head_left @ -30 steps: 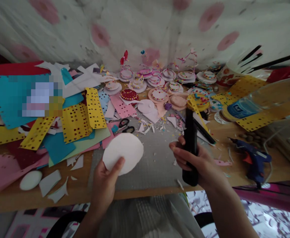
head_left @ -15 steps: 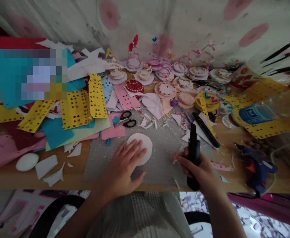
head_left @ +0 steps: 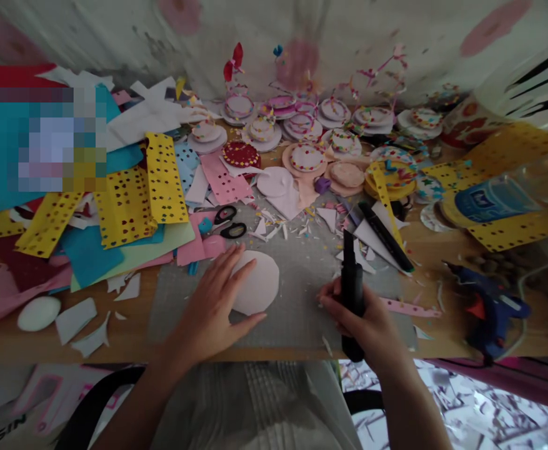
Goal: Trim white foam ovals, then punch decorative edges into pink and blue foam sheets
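Observation:
My left hand lies flat with fingers spread on a white foam disc, pressing it onto the grey mat. My right hand is wrapped round a black tool, perhaps a cutter or glue gun, held upright just right of the disc, its tip pointing away from me.
Black scissors lie behind the disc. Punched yellow, blue and pink foam sheets pile at the left. Several small decorated foam cakes stand at the back. A blue glue gun and a plastic bottle are at the right.
My left hand lowered the white disc from the air onto the mat and now lies flat on it. My right hand has brought the black tool lower and nearer the disc.

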A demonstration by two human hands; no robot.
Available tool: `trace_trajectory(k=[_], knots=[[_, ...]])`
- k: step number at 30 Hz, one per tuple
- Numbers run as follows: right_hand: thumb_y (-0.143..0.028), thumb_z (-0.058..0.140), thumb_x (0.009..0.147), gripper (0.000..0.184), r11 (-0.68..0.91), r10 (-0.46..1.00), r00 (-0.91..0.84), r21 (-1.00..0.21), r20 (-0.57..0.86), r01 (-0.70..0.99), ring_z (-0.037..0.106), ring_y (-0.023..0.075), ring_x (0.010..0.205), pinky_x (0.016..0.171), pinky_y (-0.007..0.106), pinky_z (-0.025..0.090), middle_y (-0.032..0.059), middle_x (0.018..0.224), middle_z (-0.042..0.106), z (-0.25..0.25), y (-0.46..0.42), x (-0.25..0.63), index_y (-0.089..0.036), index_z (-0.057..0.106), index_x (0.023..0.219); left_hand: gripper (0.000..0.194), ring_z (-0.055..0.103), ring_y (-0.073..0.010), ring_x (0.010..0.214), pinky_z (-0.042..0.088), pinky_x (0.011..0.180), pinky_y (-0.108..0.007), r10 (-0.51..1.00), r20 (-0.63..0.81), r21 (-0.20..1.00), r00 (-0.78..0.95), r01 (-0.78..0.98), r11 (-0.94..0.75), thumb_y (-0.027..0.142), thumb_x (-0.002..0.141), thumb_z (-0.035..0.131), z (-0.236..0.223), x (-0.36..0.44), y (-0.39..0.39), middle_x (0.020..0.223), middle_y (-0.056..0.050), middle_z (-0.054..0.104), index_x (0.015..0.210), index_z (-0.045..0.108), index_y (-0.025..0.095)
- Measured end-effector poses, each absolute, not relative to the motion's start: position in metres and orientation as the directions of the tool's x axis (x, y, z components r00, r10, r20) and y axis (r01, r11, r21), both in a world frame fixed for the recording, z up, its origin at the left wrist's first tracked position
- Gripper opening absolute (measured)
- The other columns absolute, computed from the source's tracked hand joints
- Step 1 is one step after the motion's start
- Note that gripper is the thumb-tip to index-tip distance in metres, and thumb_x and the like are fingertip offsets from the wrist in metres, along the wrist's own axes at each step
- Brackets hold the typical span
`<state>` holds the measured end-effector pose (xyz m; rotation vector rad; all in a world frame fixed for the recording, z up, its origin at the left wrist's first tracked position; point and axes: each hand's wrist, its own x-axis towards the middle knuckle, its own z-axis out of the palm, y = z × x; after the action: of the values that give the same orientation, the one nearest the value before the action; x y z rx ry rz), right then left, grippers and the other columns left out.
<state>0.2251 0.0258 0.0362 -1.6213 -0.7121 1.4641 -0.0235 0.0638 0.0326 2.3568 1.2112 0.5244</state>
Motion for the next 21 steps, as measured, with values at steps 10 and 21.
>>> trace_trajectory(k=[10, 21], knots=[[-0.028, 0.084, 0.065, 0.043, -0.523, 0.833, -0.111, -0.704, -0.542, -0.481, 0.031, 0.0011, 0.042, 0.036, 0.015, 0.021, -0.0085, 0.067, 0.052, 0.054, 0.026, 0.2, -0.022, 0.044, 0.079, 0.021, 0.06, -0.0149, 0.101, 0.048, 0.089, -0.027, 0.881, 0.105, 0.952, 0.461, 0.209, -0.222, 0.017, 0.087, 0.065, 0.067, 0.019, 0.049, 0.104, -0.004, 0.065, 0.108, 0.065, 0.02], [-0.036, 0.079, 0.07, 0.034, -0.471, 0.824, 0.061, -0.742, -0.563, -0.478, 0.03, 0.0035, 0.041, 0.035, 0.014, 0.021, -0.0099, 0.053, 0.04, 0.052, 0.027, 0.2, -0.021, 0.048, 0.075, 0.056, 0.035, -0.0323, 0.137, 0.033, 0.11, -0.052, 0.767, 0.097, 0.608, 0.635, 0.572, -0.55, 0.022, 0.079, 0.074, 0.039, -0.033, 0.064, 0.147, -0.016, 0.041, 0.131, 0.052, 0.017]])
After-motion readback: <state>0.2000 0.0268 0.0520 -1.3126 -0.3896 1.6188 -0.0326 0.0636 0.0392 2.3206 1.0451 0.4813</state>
